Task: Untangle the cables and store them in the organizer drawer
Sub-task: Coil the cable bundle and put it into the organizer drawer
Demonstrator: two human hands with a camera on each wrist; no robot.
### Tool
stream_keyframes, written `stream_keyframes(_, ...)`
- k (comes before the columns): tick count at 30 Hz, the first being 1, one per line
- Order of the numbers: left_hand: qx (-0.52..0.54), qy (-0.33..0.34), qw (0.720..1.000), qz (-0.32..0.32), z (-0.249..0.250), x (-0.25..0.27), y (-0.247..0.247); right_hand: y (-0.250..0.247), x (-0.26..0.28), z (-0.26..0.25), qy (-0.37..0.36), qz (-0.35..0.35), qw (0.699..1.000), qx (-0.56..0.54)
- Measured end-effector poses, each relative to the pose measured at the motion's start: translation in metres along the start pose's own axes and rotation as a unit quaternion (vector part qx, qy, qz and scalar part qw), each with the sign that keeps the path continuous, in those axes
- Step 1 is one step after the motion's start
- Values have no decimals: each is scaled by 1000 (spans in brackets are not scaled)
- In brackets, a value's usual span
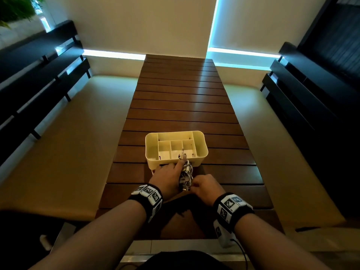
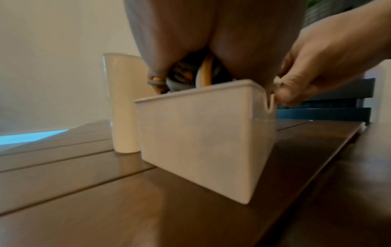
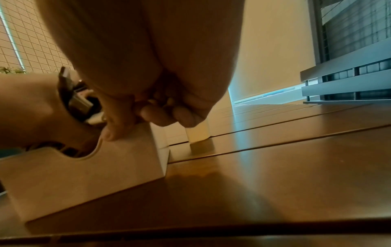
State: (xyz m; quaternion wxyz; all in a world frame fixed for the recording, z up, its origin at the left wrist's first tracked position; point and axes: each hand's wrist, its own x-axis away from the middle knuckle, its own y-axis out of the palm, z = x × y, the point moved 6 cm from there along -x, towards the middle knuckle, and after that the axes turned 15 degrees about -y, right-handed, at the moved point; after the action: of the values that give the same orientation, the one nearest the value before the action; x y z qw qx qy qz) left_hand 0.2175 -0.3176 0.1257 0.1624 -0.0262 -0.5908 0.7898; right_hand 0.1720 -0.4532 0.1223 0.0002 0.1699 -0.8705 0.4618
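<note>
Holding cables (image 1: 186, 173) over drawer (image 2: 203, 133): left hand (image 1: 167, 175), organizer (image 1: 201, 147) behind.

- Cables (image 1: 186, 175): a tangled bundle of white, grey and orange cords with plugs, between the two hands, gathered above the drawer.
- Drawer (image 2: 203, 138): cream, pulled out beneath the hands.
- Organizer (image 1: 176, 148): cream, open compartments, just beyond the hands.
</note>
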Motion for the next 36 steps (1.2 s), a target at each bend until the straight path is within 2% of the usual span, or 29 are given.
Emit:
stream_keyframes(3,-30,5,999,40,-1,1,4,-1,0,-3,8,21,998,51)
stream_keyframes(6,-33,-13,997,72,-3,1,2,3,3,-6,11,35,999,40)
stream_keyframes(13,-40,-31,996,74,-3,5,-6,8,9,-9,2,45,999,22)
stream_keyframes(17,-15,-26,994,101,0,11,-19,14,14,-13,-19,47,999,18)
stream_keyframes(22,11,-22,995,98,-1,15,-19,20,14,-15,-14,49,998,37)
stream_keyframes(28,31,9,996,88,2,8,-18,19,9,-9,-45,3,998,-39)
stream_keyframes(33,-49,30,996,70,7,1,-6,4,7,-10,-3,-58,996,-65)
stream_keyframes(34,-55,26,996,66,8,-1,-5,-4,8,-9,14,-52,996,-66)
stream_keyframes(36,-52,14,997,56,9,-7,-3,-25,9,-6,42,10,995,-89)
